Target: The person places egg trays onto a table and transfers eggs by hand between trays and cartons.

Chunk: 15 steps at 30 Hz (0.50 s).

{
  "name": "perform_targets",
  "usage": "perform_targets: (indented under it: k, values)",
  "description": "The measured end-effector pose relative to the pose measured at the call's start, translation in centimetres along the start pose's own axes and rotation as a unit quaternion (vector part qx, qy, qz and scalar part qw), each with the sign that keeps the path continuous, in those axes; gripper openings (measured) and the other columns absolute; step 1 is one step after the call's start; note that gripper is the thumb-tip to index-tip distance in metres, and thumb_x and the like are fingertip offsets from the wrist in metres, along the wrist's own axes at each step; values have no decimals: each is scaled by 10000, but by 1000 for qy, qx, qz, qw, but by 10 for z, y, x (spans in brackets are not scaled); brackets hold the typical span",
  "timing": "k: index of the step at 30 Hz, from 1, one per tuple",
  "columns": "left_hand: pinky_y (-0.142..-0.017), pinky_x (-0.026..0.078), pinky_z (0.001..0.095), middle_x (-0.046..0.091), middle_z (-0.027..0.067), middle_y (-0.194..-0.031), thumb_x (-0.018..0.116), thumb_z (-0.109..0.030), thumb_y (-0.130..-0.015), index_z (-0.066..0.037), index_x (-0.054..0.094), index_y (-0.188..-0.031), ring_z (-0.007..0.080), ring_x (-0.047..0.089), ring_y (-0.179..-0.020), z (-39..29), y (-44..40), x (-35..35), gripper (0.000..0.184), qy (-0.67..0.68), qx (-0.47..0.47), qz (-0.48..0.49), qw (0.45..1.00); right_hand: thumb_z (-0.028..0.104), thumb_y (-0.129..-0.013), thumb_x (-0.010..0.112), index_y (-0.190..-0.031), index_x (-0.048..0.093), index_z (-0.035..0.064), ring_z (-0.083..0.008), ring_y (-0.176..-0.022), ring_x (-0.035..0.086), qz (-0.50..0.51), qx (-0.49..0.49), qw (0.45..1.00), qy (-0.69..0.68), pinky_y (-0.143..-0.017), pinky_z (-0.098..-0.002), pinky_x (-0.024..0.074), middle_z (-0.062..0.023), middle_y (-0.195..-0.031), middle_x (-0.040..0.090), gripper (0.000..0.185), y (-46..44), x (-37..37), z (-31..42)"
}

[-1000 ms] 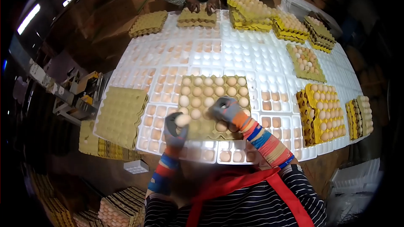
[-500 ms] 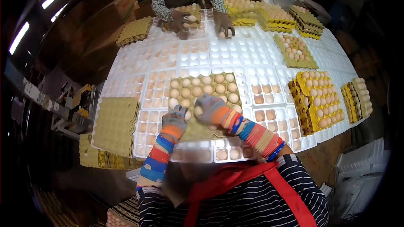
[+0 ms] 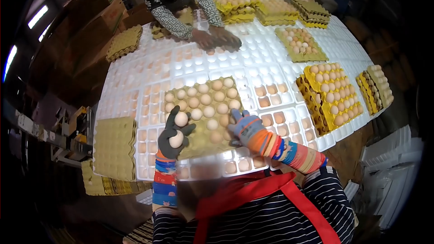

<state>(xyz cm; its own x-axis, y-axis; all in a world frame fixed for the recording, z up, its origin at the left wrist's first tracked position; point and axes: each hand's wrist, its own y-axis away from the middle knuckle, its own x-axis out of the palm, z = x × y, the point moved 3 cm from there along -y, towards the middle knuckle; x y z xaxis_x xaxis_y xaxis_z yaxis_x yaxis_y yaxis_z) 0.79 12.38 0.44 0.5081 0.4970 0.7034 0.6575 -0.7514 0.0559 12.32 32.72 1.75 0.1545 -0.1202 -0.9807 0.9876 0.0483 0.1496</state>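
My left hand (image 3: 171, 138) is turned palm up at the near left of a pulp egg tray (image 3: 199, 147). One egg (image 3: 176, 139) lies in its palm, and a second egg (image 3: 181, 119) sits between its curled fingers. My right hand (image 3: 246, 129), in a grey and orange glove, reaches over the tray's right side with fingers apart. Its fingertips are close to an egg (image 3: 224, 120) in the tray; whether they touch it I cannot tell. Eggs fill the far rows of the tray, while bare cups show along its near side.
White plastic trays (image 3: 266, 70) cover the table, several with eggs inside. Stacked yellow egg trays (image 3: 332, 97) stand at right, and a stack of pulp trays (image 3: 115, 149) at left. Across the table, a co-worker's hands (image 3: 217, 39) rest over the white trays.
My left hand has turned palm up and now shows two eggs. My right hand has shifted from mid-tray to its right side. The co-worker's hands have come together. The view has shifted.
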Motion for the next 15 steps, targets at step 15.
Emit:
perform_targets:
  k: [15]
  values:
    - [-796, 480, 404, 542, 147, -1068, 794, -272, -595, -115, 617, -1003, 321, 524, -1004, 41, -16, 62, 472, -861, 77, 14, 502, 430, -625, 746, -1054, 638, 133, -315, -961, 576, -254, 292, 899, -204, -817, -377, 494, -161, -1158, 512, 532, 98, 23, -129]
